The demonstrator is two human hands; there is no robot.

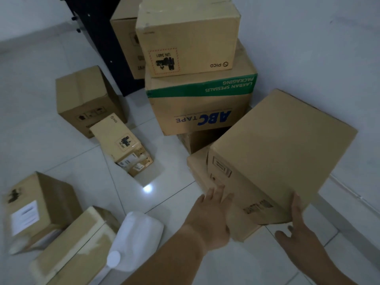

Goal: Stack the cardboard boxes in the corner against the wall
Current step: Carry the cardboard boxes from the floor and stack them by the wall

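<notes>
A large plain cardboard box point(281, 145) lies tilted on a lower box point(198, 169) beside the right wall. My left hand point(213, 214) presses flat on its near left side. My right hand point(296, 221) grips its near right corner from below. Behind it rises a stack against the wall: a PICO box point(189, 36) on top of an ABC TAPE box point(199, 103), which rests on a darker box point(197, 140). Another tall box point(125, 42) stands behind the stack.
Loose boxes sit on the white tiled floor: one at mid left point(86, 99), a small PICO box point(121, 142), two at the lower left point(39, 208) point(78, 247). A white plastic jug point(135, 231) lies near my left arm. A black panel point(96, 38) leans at the back.
</notes>
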